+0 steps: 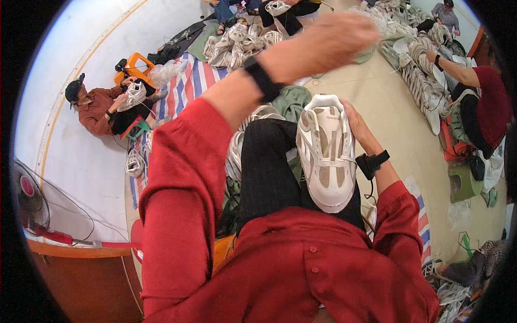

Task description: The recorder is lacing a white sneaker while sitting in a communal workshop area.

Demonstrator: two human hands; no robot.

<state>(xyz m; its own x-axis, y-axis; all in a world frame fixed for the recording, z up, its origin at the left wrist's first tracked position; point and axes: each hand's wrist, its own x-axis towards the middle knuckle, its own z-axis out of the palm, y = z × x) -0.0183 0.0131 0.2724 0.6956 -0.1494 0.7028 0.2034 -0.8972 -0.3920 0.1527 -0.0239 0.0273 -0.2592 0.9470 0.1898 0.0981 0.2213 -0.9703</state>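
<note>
A white and beige sneaker (327, 180) rests on my lap, its toe toward me and its heel opening away from me. White laces cross partway up its front over mesh panels. My right hand (357, 124) grips the shoe along its right side near the heel, with most of the fingers hidden behind it. Stretched across the upper middle, my left arm ends in my left hand (339, 40), raised beyond the sneaker and apart from it. Motion smears the left fingers, so their pose and any small thing in them cannot be made out. Both wrists wear black bands.
Heaps of pale shoes (237, 43) lie on a striped sheet (186, 81) ahead, and more (417, 70) line the right. A person (97, 110) at left handles a shoe; others sit farther off. A fan (32, 196) stands at left, a green stool (464, 183) at right.
</note>
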